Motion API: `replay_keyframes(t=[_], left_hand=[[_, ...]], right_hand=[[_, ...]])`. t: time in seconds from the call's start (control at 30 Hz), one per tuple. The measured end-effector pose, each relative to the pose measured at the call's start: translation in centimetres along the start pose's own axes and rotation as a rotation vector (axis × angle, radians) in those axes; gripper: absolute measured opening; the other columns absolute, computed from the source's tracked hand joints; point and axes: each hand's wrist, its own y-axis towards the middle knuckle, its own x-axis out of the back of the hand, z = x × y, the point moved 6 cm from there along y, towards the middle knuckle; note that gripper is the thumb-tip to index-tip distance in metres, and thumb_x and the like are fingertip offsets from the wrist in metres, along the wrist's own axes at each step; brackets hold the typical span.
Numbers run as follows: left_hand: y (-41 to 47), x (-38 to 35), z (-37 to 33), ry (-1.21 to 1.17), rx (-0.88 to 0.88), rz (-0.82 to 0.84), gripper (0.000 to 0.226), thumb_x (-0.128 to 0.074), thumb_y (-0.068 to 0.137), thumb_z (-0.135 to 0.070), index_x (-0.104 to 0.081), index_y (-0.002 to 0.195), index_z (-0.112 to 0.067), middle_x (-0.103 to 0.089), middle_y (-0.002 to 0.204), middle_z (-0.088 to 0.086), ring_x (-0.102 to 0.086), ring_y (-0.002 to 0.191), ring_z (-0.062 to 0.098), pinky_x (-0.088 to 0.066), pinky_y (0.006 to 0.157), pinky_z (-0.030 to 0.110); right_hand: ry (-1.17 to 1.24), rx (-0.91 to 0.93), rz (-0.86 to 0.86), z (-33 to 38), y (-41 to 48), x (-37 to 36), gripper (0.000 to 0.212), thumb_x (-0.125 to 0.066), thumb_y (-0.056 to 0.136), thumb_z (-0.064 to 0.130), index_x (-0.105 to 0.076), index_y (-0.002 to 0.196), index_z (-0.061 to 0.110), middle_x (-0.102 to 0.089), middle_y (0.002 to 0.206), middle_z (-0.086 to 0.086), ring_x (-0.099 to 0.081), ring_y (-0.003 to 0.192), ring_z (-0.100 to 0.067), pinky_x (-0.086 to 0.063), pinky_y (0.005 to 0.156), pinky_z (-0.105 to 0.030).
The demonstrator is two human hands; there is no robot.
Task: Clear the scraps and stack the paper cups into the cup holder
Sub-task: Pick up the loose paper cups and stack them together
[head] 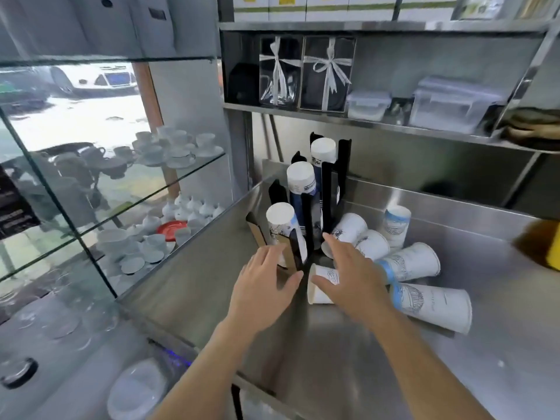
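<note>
A black cup holder [327,192] stands on the steel counter [348,359] with three stacks of white paper cups [300,177] upside down in its slots. Several loose paper cups lie on their sides to its right, the largest [433,304] nearest me. A small cup [321,286] lies just in front of the holder, partly under my right hand [351,274], which hovers open over it. My left hand [266,283] is open with spread fingers, close to the holder's front left corner beside the front stack [281,219].
A glass display case [121,183] with white teacups and saucers fills the left. Steel shelves [363,116] above the counter hold ribboned boxes and plastic containers. A yellow-brown object [542,247] sits at the right edge.
</note>
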Motion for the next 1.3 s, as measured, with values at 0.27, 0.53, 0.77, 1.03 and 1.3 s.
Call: replay_keyframes(t=[0.27, 0.53, 0.77, 1.03, 1.3], left_hand=[[0.4, -11.9, 1.0, -0.207, 0.34, 0.136, 0.069, -0.05, 0.088, -0.047, -0.021, 0.144, -0.019, -0.034, 0.146, 0.0, -0.031, 0.135, 0.017, -0.027, 0.111, 0.032], [-0.1, -16.6, 1.0, -0.301, 0.451, 0.2, 0.072, -0.053, 0.074, -0.053, -0.032, 0.135, -0.022, -0.048, 0.127, -0.003, -0.046, 0.119, 0.019, -0.04, 0.101, 0.042], [0.6, -16.5, 0.7, -0.33, 0.381, 0.083, 0.049, -0.061, 0.082, -0.031, -0.046, 0.128, -0.032, -0.031, 0.136, 0.006, -0.028, 0.132, 0.02, -0.031, 0.11, 0.035], [1.9, -16.0, -0.6, -0.871, 0.413, 0.049, 0.106, -0.077, 0.058, -0.037, -0.013, 0.142, -0.031, -0.043, 0.135, -0.015, -0.047, 0.119, -0.007, -0.043, 0.1, 0.022], [1.1, -16.8, 0.9, -0.793, 0.397, 0.149, 0.063, -0.076, 0.062, -0.02, -0.042, 0.113, -0.035, -0.054, 0.122, -0.012, -0.052, 0.102, -0.019, -0.043, 0.082, 0.005]], right_hand=[[-0.038, 0.025, 0.148, -8.7, 0.3, -5.0, 0.096, -0.061, 0.079, 0.048, 0.005, 0.145, 0.027, -0.016, 0.153, -0.001, -0.014, 0.14, -0.02, -0.006, 0.109, -0.04], [-0.148, 0.069, 0.276, -13.1, 0.0, -9.6, 0.095, -0.064, 0.069, 0.046, -0.003, 0.139, 0.027, -0.036, 0.145, -0.009, -0.033, 0.134, -0.028, -0.026, 0.106, -0.049], [-0.2, 0.008, 0.181, -14.0, 1.1, -8.9, 0.088, -0.064, 0.058, 0.056, -0.038, 0.133, 0.015, -0.057, 0.109, -0.009, -0.055, 0.099, -0.03, -0.046, 0.083, -0.045], [0.902, -0.226, 0.159, -12.0, 1.2, -6.5, 0.094, -0.071, 0.048, 0.069, -0.026, 0.119, 0.028, -0.046, 0.116, 0.02, -0.05, 0.107, 0.007, -0.045, 0.073, -0.006], [0.942, -0.261, 0.263, -13.0, 0.0, -10.9, 0.087, -0.081, 0.068, 0.022, -0.022, 0.132, 0.024, -0.046, 0.126, 0.012, -0.047, 0.106, 0.018, -0.043, 0.075, -0.001]])
